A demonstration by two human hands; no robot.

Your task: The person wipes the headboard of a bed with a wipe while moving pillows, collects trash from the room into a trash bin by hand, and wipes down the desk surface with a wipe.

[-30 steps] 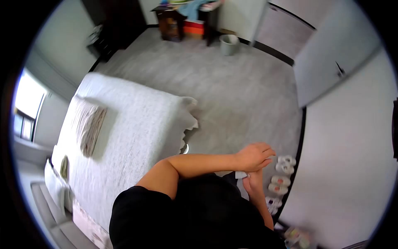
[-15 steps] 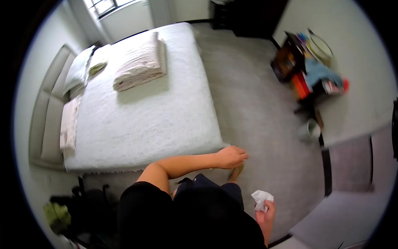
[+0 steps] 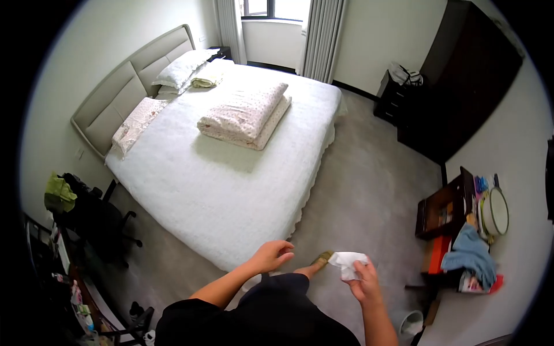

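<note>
A crumpled white tissue [image 3: 348, 263] is pinched between the thumb and fingers of my right hand [image 3: 365, 281], held in front of my body above the floor. My left hand [image 3: 272, 256] is empty, with its fingers loosely bent and the thumb apart. It hovers near the close corner of the bed [image 3: 231, 190], which has a pale cover. Below the hands, one foot in a greenish-brown shoe [image 3: 322, 259] shows on the grey floor.
On the bed lie a folded quilt [image 3: 242, 115] and pillows [image 3: 182, 69]. At the left stands a black office chair [image 3: 95, 213] beside a cluttered desk. Along the right wall are a dark wardrobe [image 3: 456, 81], a shelf with a blue cloth [image 3: 470, 254], and a waste bin [image 3: 411, 324].
My view has turned left, bringing the wardrobe and more of the chair into sight. My left arm has drawn back from across my body. The right hand still holds the tissue, now farther forward.
</note>
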